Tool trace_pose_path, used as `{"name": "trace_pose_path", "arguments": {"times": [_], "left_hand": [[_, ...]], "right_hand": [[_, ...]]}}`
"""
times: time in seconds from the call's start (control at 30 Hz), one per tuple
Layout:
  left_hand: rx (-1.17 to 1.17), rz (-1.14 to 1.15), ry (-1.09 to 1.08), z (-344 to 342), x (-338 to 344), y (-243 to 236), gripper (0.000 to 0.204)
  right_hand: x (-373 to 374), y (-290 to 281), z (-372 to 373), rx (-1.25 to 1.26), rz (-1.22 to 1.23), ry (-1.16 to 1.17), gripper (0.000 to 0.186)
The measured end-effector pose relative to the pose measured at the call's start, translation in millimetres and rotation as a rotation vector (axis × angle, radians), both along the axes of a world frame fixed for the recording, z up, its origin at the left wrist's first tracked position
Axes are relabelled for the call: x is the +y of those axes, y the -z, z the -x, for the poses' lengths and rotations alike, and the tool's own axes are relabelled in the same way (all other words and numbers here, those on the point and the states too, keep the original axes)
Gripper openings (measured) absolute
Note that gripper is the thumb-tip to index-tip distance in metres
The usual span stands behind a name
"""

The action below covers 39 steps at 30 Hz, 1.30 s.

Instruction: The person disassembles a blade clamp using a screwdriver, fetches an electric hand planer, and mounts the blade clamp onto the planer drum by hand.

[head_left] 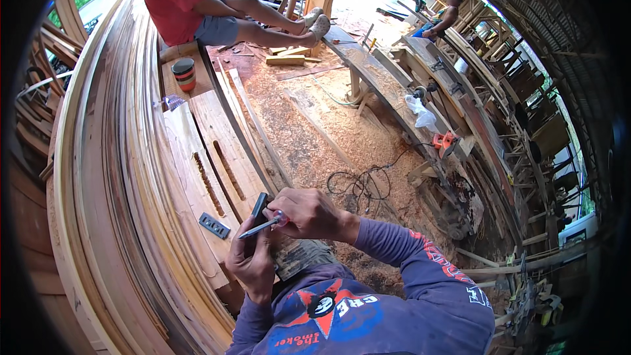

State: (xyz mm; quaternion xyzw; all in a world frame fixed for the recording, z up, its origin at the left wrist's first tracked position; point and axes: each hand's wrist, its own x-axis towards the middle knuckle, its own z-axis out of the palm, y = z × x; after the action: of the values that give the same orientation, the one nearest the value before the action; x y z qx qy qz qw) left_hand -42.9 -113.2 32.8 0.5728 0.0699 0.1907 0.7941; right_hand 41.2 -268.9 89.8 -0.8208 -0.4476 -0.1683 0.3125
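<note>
The right hand (pixel 314 213) gripped a screwdriver (pixel 261 227), its tip by the left hand (pixel 253 264), which seemingly pinched a dark bar (pixel 260 204) to steady it, though the hold was partly hidden. A slotted plate (pixel 214 225) lay within reach near the plank (pixel 209 256)'s right edge.

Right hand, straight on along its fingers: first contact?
Probably the dark bar at the left hand, just left of the right hand. Depth is unclear in this one view, so the left hand's own fingers could come first.
</note>
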Motion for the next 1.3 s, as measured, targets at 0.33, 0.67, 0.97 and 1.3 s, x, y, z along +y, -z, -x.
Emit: {"name": "trace_pose_path", "arguments": {"times": [0.33, 0.67, 0.97, 1.3], "left_hand": [[0.004, 0.044, -0.004, 0.7, 2.2, 0.2, 0.037], [0.009, 0.036, 0.004, -1.5, 2.0, -2.1, 0.036], [0.034, 0.045, -0.021, -2.9, 3.4, -4.0, 0.037], [0.028, 0.065, -0.010, -2.2, -0.1, -3.0, 0.035]], "right_hand": [[5.8, 4.2, 1.0, -0.061, -0.053, 0.000, 0.035], [2.0, 7.7, -7.8, -0.143, 0.009, 0.010, 0.021], [2.5, 2.6, -9.6, -0.095, -0.055, -0.045, 0.031], [-2.0, -1.2, -7.7, 0.009, 0.017, -0.059, 0.035]]}}
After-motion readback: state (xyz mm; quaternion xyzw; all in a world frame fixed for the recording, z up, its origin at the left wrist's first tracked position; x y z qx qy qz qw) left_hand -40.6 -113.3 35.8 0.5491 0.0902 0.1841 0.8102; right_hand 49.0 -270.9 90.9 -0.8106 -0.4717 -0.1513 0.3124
